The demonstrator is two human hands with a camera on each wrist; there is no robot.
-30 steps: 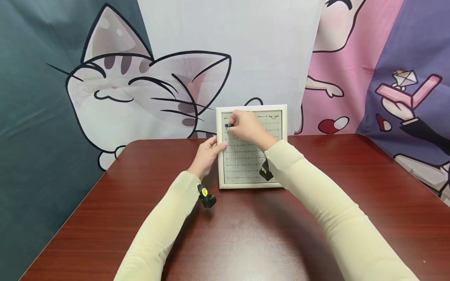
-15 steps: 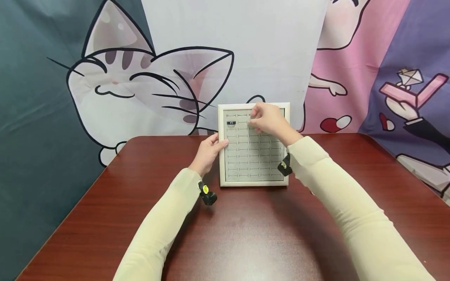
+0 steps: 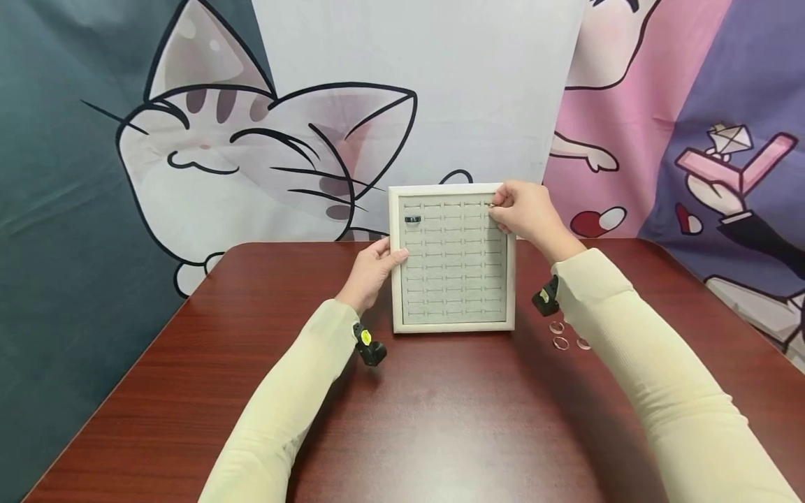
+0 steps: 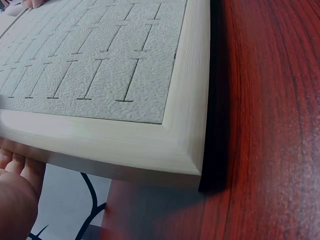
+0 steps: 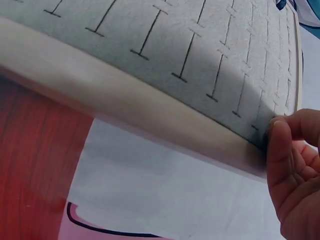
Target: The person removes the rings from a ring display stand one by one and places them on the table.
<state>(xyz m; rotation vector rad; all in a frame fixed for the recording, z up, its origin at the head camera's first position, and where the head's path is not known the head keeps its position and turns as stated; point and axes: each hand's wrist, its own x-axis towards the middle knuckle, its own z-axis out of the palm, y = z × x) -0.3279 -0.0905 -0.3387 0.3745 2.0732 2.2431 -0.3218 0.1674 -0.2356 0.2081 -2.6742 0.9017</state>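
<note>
A white-framed ring display board (image 3: 453,272) with rows of slits in grey padding stands upright on the table. My left hand (image 3: 372,271) grips its left edge, thumb in front and fingers behind; the left wrist view shows those fingers (image 4: 20,167) under the frame. A dark ring (image 3: 412,219) sits in a slit near the upper left corner. At the upper right corner, my right hand (image 3: 525,213) pinches a small gold ring (image 3: 491,205) at the top row. In the right wrist view, thumb and forefinger (image 5: 280,145) meet at the padding's edge and mostly hide that ring.
Several loose rings (image 3: 560,343) lie on the reddish-brown table (image 3: 440,419) right of the board, partly behind the right sleeve (image 3: 654,377). A cartoon-printed cloth (image 3: 472,91) hangs behind the table.
My right hand has left the dark ring at the upper left and moved rightward across the board to the gold ring at the upper right. The left hand keeps its grip on the frame.
</note>
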